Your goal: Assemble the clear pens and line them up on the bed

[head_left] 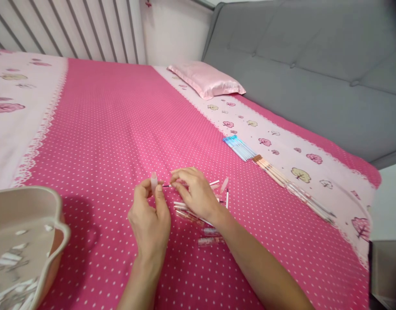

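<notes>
My left hand [149, 211] is closed around a pale pink translucent pen cap [154, 181], which stands upright between thumb and fingers. Close beside it, my right hand [193, 189] pinches a thin pen refill [166, 186] whose dark tip points toward the left hand. The rest of that refill is hidden by the fingers. Under and around my right hand lies a loose pile of pen parts: white refills [227, 198], a pink cap [224, 184] and clear patterned barrels [189, 216]. More barrels [211, 241] lie nearer to me.
On the right, blue pens [239, 148], peach pens [272, 170] and clear pens [309, 200] form a line on the pink dotted bedspread [114, 129]. A beige bin [57, 206] with small white pieces stands at left. Behind are a pink pillow [207, 79] and grey headboard [301, 56].
</notes>
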### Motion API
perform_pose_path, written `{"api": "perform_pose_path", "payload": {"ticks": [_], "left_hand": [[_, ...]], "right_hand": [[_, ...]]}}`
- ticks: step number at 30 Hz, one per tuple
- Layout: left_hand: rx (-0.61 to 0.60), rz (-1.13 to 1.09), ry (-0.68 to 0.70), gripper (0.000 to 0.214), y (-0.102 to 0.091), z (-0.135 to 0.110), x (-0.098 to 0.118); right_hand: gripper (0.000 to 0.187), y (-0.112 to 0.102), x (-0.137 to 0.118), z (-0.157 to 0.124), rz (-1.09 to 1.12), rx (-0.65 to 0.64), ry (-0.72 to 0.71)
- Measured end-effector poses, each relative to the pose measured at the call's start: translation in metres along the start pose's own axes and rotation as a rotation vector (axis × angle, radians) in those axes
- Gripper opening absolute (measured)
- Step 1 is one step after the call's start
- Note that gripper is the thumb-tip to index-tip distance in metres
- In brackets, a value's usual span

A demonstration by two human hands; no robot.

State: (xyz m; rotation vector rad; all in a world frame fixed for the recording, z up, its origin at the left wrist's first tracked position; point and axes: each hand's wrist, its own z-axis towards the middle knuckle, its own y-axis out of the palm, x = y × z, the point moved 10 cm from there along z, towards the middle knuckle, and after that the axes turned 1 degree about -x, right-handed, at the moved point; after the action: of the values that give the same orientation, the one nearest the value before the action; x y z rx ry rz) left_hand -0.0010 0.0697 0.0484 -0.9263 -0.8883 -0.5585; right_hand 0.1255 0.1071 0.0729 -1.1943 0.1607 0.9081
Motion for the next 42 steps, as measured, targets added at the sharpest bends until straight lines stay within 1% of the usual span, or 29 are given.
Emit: {"api": "perform_pose_path", "payload": {"ticks": [2,3,5,8,10,11,13,16,18,19,22,24,26,27,29,30,33,37,39,42], "left_hand": [[0.028,-0.071,0.031,0.023,-0.003,-0.001,0.004],[0.038,-0.096,0.039,0.023,-0.004,-0.001,0.005],[0.057,-0.114,0.034,0.023,-0.006,-0.002,0.005],[0.080,-0.099,0.020,0.024,-0.009,-0.001,0.003],[0.073,-0.093,0.012,0.025,-0.008,0.000,0.001],[0.063,-0.092,0.008,0.025,-0.007,0.001,0.000],[0.040,-0.093,0.001,0.024,-0.005,0.001,-0.001],[0.043,-0.091,0.008,0.023,-0.006,0.000,0.000],[0.076,-0.101,0.027,0.022,-0.011,0.000,0.004],[0.102,-0.113,0.039,0.022,-0.015,-0.001,0.006],[0.169,-0.147,0.056,0.022,-0.022,-0.002,0.011],[0.160,-0.147,0.043,0.022,-0.021,-0.002,0.010],[0.106,-0.156,0.029,0.025,-0.013,-0.001,0.008],[0.076,-0.167,0.027,0.027,-0.010,-0.001,0.007],[0.035,-0.184,0.031,0.029,-0.004,-0.001,0.007],[0.023,-0.178,0.030,0.029,-0.002,-0.002,0.007],[-0.021,-0.156,0.030,0.026,0.002,-0.003,0.009],[-0.074,-0.140,0.048,0.024,0.008,-0.004,0.013],[-0.099,-0.130,0.083,0.024,0.011,-0.005,0.016],[-0.131,-0.101,0.151,0.021,0.014,-0.005,0.020]], "right_hand": [[0.012,-0.017,-0.003,0.001,0.062,0.096,0.020],[0.013,-0.023,-0.004,0.001,0.067,0.120,0.029],[0.011,-0.023,-0.002,0.002,0.037,0.098,0.053],[0.015,-0.002,0.011,0.000,-0.076,-0.055,0.099],[0.019,0.017,0.019,-0.003,-0.188,-0.157,0.089],[0.019,0.025,0.022,-0.004,-0.241,-0.189,0.075],[0.013,0.037,0.025,-0.006,-0.311,-0.213,0.059],[0.009,0.041,0.024,-0.005,-0.300,-0.203,0.058],[0.010,0.034,0.019,-0.003,-0.217,-0.168,0.051],[0.012,0.027,0.016,-0.001,-0.154,-0.127,0.053],[0.019,-0.009,0.018,0.002,0.106,0.083,0.102],[0.022,-0.034,0.025,0.000,0.302,0.220,0.149],[0.026,-0.051,0.032,-0.003,0.464,0.283,0.189],[0.031,-0.057,0.034,-0.004,0.529,0.289,0.207],[0.038,-0.064,0.035,-0.006,0.639,0.256,0.240],[0.037,-0.066,0.034,-0.006,0.688,0.228,0.253],[0.021,-0.065,0.028,-0.006,0.847,0.153,0.274],[0.022,-0.056,0.021,-0.006,1.062,0.059,0.292],[0.025,-0.053,0.021,-0.006,1.090,0.047,0.306],[0.022,-0.054,0.021,-0.008,1.055,0.097,0.320]]}}
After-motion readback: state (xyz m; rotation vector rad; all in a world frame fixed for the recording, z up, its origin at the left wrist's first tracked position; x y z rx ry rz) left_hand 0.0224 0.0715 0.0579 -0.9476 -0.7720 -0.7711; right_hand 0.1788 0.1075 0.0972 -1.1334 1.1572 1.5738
